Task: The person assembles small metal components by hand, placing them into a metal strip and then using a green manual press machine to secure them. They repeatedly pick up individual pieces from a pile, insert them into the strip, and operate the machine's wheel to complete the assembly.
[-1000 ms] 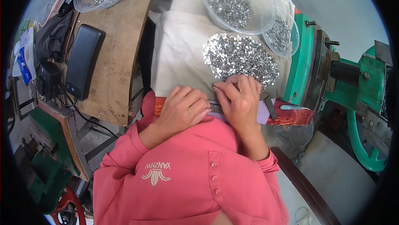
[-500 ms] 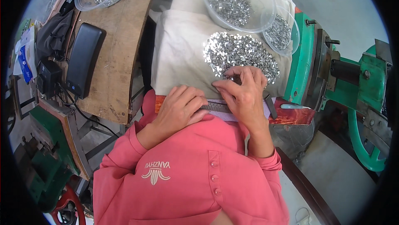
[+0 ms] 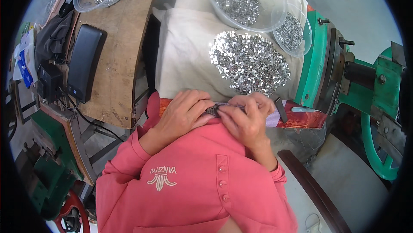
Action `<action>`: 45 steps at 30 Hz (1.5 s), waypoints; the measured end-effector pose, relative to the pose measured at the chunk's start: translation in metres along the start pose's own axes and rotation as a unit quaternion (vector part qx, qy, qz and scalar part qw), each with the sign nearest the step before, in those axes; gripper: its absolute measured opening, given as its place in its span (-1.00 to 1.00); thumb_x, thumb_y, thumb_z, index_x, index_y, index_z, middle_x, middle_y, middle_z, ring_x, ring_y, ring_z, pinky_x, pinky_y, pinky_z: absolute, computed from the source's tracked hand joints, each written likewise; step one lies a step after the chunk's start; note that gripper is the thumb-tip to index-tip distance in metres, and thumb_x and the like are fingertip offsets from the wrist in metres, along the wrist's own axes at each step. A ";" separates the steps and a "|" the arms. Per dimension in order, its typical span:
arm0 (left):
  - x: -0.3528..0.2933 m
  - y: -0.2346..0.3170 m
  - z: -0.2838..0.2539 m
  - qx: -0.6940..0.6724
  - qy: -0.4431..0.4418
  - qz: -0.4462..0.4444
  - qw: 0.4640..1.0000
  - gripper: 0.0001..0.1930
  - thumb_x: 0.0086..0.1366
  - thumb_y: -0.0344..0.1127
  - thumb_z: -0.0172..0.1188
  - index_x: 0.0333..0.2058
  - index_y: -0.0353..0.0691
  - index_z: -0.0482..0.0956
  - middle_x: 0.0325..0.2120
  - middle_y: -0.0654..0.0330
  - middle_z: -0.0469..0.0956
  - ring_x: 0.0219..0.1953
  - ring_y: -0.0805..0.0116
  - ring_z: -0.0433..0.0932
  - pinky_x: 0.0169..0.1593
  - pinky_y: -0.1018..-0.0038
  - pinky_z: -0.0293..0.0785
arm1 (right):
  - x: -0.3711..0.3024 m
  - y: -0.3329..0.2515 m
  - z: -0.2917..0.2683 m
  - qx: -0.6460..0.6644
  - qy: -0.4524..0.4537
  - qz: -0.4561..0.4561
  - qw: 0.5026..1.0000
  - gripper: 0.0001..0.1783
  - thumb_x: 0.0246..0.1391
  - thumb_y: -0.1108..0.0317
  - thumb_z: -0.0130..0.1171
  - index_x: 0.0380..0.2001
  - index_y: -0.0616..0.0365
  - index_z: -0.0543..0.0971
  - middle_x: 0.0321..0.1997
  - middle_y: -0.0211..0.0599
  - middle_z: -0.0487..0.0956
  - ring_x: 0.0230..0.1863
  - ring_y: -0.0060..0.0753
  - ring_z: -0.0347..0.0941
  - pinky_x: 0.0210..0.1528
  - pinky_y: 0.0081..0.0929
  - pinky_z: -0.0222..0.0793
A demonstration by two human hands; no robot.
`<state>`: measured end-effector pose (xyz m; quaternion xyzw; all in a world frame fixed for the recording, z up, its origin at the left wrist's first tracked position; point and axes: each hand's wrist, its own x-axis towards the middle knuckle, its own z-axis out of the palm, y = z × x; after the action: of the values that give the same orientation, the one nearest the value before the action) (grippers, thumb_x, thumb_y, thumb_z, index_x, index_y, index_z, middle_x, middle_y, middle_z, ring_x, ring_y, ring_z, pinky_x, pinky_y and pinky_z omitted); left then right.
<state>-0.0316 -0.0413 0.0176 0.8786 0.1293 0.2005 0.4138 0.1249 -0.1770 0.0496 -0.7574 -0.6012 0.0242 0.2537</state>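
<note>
My left hand is closed, its fingers curled around the left end of a dark ridged metal strip close against my body. At the strip's other side is my right hand, thumb and fingers drawn together in a pinch on it. Whatever tiny piece may sit between those fingertips is hidden. Just beyond both hands lies a heap of small shiny metal pieces on a cream cloth. Under the strip a checked cloth shows beside my right hand.
Behind the heap stand a clear tub of silver pieces and a smaller tub of thin ones. A green machine borders the right. On the left wooden table are a black power bank and another tub.
My right hand has come back from the near edge of the heap, down to the ridged strip. My left hand stays almost where it was.
</note>
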 end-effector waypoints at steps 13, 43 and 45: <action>0.000 0.000 -0.002 0.004 -0.018 -0.006 1.000 -0.67 0.02 -0.34 0.44 -0.23 -0.22 0.56 -0.21 0.15 0.52 -0.21 0.16 0.51 -0.14 0.30 0.44 | 0.044 0.027 0.007 -0.059 0.014 0.012 0.998 -0.83 -0.19 0.29 0.46 -0.44 -0.17 0.70 -0.03 -0.59 0.53 0.10 -0.20 0.25 0.14 -0.19 0.00; 0.004 -0.004 0.003 -0.006 -0.002 0.018 1.000 -0.65 -0.04 -0.31 0.49 -0.26 -0.18 0.59 -0.27 0.21 0.53 -0.26 0.19 0.51 -0.17 0.33 0.39 | -0.011 -0.005 -0.001 -0.005 0.037 0.049 0.998 -0.81 -0.25 0.34 0.50 -0.47 -0.12 0.71 -0.13 -0.57 0.59 0.05 -0.17 0.24 0.13 -0.28 0.04; 0.005 -0.003 0.002 -0.013 -0.005 0.015 1.000 -0.65 -0.04 -0.31 0.49 -0.25 -0.19 0.59 -0.26 0.20 0.53 -0.25 0.19 0.50 -0.16 0.33 0.39 | -0.014 -0.005 0.001 0.018 0.025 0.066 0.997 -0.82 -0.21 0.33 0.49 -0.44 -0.14 0.72 -0.15 -0.59 0.59 0.05 -0.18 0.25 0.13 -0.27 0.04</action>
<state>-0.0260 -0.0389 0.0156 0.8760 0.1114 0.2036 0.4228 0.1159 -0.1889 0.0473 -0.7912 -0.5427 0.0326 0.2801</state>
